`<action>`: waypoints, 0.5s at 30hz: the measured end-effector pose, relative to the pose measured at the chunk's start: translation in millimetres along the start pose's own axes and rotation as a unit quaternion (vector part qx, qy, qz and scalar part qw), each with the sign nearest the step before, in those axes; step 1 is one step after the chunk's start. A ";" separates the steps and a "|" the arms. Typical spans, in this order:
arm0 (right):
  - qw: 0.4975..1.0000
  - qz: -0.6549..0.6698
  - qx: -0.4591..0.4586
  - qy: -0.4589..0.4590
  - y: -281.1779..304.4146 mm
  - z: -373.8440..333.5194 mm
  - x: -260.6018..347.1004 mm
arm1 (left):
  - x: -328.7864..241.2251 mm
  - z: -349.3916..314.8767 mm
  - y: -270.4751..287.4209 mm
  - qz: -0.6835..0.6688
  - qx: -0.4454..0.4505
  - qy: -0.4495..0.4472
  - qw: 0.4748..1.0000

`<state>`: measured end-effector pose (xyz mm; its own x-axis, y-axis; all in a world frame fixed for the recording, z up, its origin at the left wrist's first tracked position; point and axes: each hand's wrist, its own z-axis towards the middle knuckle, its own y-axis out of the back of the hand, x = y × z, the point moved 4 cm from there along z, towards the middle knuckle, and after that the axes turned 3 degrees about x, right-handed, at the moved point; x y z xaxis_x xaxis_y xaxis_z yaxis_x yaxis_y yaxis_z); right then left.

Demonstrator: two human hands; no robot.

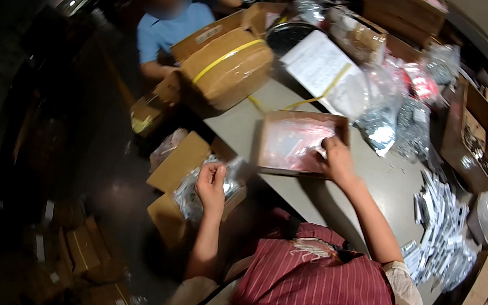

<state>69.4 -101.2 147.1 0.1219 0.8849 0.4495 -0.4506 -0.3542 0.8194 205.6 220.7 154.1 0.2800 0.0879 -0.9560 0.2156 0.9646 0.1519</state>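
Note:
My right hand (339,161) reaches over the right wall of a small open cardboard box (263,160) at the table's near edge. Its curled fingers grip clear, pinkish plastic bags (298,142) lying in the box. My left hand (212,187) is raised with closed fingers, left of the table. Blurred, see-through plastic (242,170) shows beside its fingertips; whether the hand holds it is unclear. Below that hand stands an open carton (183,158) with its flaps spread, containing plastic bags of grey pieces (187,198).
A co-worker in a blue shirt (197,17) stands beyond a large taped carton (232,72). Written paper sheets (321,65), bags of metal parts (414,130) and a pile of metal pieces (437,226) lie on the table (374,189). More cartons (86,249) are at lower left.

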 end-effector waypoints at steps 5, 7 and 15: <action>0.972 -0.174 0.089 -0.128 -41.1 23.5 -26.1 | 63.8 4.4 72.3 0.147 -0.146 -0.023 0.978; 0.964 -0.128 0.152 -0.179 -53.8 19.9 -50.8 | 42.0 3.7 49.8 0.149 -0.104 -0.002 0.983; 0.997 0.016 0.022 -0.075 14.7 2.9 -7.9 | -25.2 -11.8 -87.1 0.114 0.119 -0.129 0.978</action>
<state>64.4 -114.3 156.7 0.2411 0.8189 0.5209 -0.4176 -0.3969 0.8173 168.8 137.4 162.0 0.5658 0.1983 -0.8004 0.3241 0.8390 0.4370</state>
